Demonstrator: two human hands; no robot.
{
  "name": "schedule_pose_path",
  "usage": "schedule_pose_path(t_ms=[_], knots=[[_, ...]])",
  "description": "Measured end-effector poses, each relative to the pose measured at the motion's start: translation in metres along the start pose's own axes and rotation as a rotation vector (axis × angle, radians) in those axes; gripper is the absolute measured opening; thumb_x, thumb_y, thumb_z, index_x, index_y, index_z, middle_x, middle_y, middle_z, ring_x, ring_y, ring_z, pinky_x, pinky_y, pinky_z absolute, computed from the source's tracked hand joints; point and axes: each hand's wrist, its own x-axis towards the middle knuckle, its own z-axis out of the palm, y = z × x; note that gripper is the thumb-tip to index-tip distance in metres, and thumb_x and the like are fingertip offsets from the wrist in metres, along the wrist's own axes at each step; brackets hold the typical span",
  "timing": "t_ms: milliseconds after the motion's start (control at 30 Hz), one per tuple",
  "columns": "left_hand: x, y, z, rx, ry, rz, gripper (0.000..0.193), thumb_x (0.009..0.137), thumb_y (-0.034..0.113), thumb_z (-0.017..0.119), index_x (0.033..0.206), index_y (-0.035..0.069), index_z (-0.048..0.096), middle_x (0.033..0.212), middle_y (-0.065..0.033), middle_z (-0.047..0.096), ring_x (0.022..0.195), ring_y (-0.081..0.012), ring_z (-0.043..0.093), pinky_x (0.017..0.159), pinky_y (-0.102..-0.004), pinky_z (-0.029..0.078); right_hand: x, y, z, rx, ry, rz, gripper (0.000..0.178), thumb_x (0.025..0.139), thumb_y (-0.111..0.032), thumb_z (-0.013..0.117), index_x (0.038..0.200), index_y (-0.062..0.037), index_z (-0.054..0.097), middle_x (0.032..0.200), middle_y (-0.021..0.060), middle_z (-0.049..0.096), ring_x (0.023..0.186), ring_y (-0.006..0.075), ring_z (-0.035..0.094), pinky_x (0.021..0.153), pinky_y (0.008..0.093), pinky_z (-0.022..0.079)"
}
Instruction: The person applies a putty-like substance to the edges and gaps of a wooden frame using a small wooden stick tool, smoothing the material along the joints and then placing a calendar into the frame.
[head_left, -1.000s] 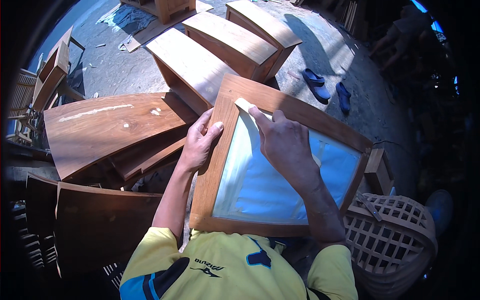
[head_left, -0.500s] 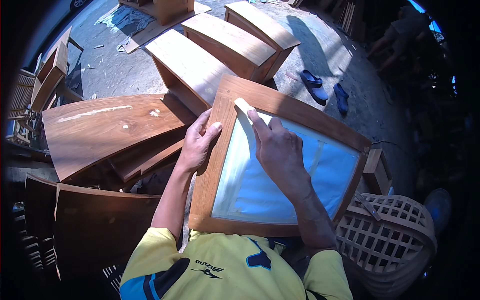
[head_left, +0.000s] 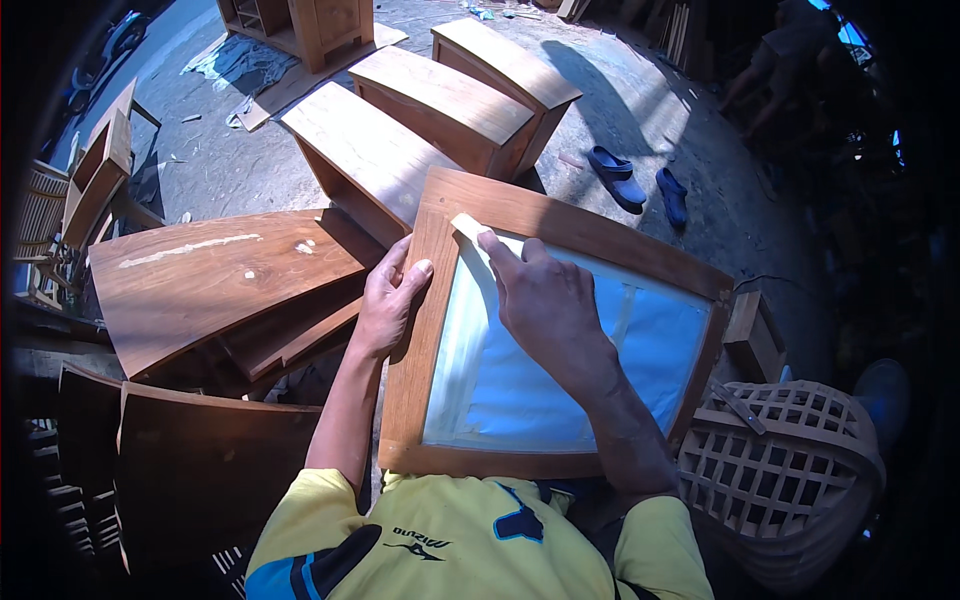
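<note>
My left hand [head_left: 388, 305] grips the left side rail of a wooden frame panel [head_left: 412, 390], its thumb on the face. The panel leans tilted against my lap, with pale bluish paper or film [head_left: 540, 375] covering its middle and pale masking strips along the inner edges. My right hand [head_left: 545, 305] is closed over the panel, with the index finger pressing a small cream-coloured strip [head_left: 465, 226] against the upper left inner corner. What the strip is made of cannot be told. The other fingers are curled.
Wooden cabinet-like pieces [head_left: 365, 165] stand beyond the panel. A curved board [head_left: 220, 265] with pale filler patches lies at the left. Blue clogs [head_left: 617, 178] rest on the concrete. A slatted wooden piece [head_left: 770, 480] stands at the right, near a small wooden box [head_left: 753, 335]. Another person [head_left: 790, 60] is in the shadow.
The whole view has shifted a little. My right hand and the cream strip have slid slightly left at the panel's inner corner. My left hand keeps its grip.
</note>
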Motion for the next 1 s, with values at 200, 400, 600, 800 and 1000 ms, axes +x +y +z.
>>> schedule_pose_path(t_ms=[200,400,600,800,1000], knots=[[-0.007,0.0,0.004,-0.045,0.015,0.002,0.045,0.106,0.017,0.057,0.145,-0.002,0.048,0.133,-0.0114,0.063,0.12,-0.0179,0.063,0.105,-0.033,0.049,0.012,0.004,0.014,0.001,-0.062,-0.103,0.043,0.092,-0.009,0.06,0.134,-0.0024,0.061,0.098,0.0171,0.068,0.084,0.0309,0.074,0.075,0.0417,0.056],[-0.008,-0.016,-0.015,-0.043,0.011,0.041,0.044,0.108,0.016,0.055,0.146,-0.003,0.045,0.128,-0.0132,0.063,0.114,-0.0185,0.063,0.1,-0.0326,0.05,-0.011,0.023,0.046,-0.035,0.283,-0.201,0.04,0.099,-0.02,0.057,0.136,-0.0052,0.06,0.105,0.0206,0.069,0.088,0.0349,0.072,0.076,0.0419,0.056],[-0.003,-0.012,-0.012,-0.002,0.005,0.046,0.042,0.108,0.016,0.055,0.144,-0.003,0.046,0.127,-0.0133,0.063,0.113,-0.019,0.064,0.096,-0.0328,0.053,-0.104,0.102,0.003,0.465,0.339,0.298,0.04,0.1,-0.027,0.066,0.133,-0.0047,0.062,0.101,0.0226,0.073,0.086,0.0369,0.073,0.077,0.0463,0.058],[-0.002,0.001,-0.01,0.014,0.035,0.058,0.045,0.108,0.016,0.054,0.148,-0.003,0.044,0.129,-0.0143,0.063,0.114,-0.0203,0.065,0.099,-0.0342,0.053,-0.236,0.155,-0.004,0.495,0.56,0.951,0.036,0.099,-0.032,0.068,0.118,-0.0021,0.068,0.09,0.0171,0.074,0.083,0.0304,0.073,0.074,0.0433,0.056],[0.011,0.002,-0.015,0.104,0.001,0.118,0.049,0.107,0.018,0.055,0.149,-0.004,0.042,0.133,-0.0164,0.061,0.118,-0.0206,0.062,0.102,-0.0347,0.051,-0.378,0.219,0.066,-0.072,0.659,1.238,0.031,0.102,-0.031,0.059,0.108,-0.0038,0.072,0.089,0.0201,0.074,0.088,0.0374,0.072,0.078,0.0484,0.054]])
